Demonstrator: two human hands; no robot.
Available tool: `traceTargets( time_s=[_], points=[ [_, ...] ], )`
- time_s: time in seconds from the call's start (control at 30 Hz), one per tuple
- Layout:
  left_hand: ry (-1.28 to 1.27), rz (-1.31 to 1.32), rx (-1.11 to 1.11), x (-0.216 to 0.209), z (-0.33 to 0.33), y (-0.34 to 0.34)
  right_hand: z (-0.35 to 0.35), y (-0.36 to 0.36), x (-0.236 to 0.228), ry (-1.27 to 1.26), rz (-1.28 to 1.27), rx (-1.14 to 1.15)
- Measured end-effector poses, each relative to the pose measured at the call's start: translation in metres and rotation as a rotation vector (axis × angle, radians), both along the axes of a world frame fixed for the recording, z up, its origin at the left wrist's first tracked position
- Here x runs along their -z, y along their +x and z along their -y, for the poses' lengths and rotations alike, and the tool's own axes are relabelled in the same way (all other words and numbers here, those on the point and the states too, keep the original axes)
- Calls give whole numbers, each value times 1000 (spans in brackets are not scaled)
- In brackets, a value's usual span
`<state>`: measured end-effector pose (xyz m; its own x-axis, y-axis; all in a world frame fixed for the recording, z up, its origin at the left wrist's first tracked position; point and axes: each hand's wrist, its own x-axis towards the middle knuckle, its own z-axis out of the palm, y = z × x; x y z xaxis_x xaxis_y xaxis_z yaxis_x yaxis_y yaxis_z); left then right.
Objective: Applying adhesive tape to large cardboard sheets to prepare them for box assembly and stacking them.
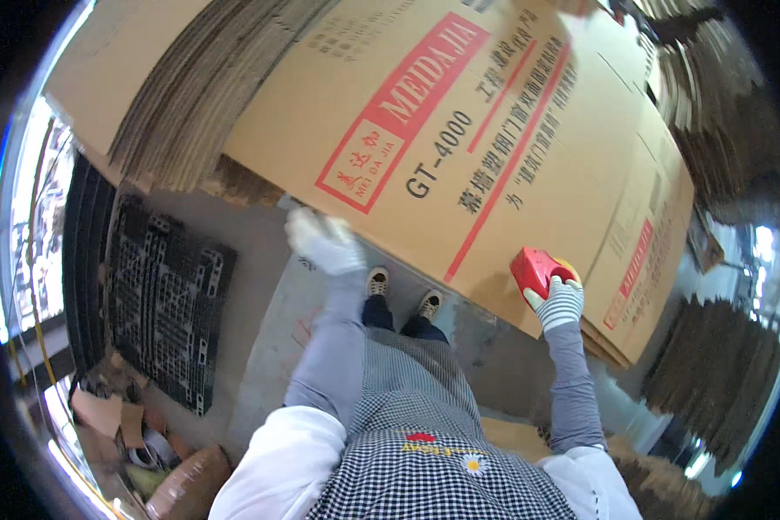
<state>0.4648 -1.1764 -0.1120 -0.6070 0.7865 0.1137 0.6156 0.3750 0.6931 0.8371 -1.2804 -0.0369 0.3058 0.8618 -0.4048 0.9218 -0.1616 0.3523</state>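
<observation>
Cardboard sheet [494,147], big, flat, brown with red and black print, tilted over the person's feet. Left hand [322,243] in a white glove, blurred, at the sheet's lower edge; finger spread cannot be told. Right hand [556,299] in a striped glove, fingers curled around a red tool [533,267] with a yellow part, pressed on the sheet's face. More flat cardboard stacked [182,95] behind, edges ribbed. Black plastic pallet [169,299], grid-patterned, on the grey floor at left.
</observation>
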Motion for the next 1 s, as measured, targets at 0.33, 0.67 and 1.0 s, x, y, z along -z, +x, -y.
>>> traceTargets(
  time_s=[0.33,0.67,1.0],
  points=[
    [-113,-173,244,55,40,146,14,-2,110,648,-342,-259],
    [-23,426,-652,96,-109,-69,3,-14,105,544,-452,-199],
    [-64,1280,-122,93,93,194,7,5,108,457,-449,-184]
  ],
)
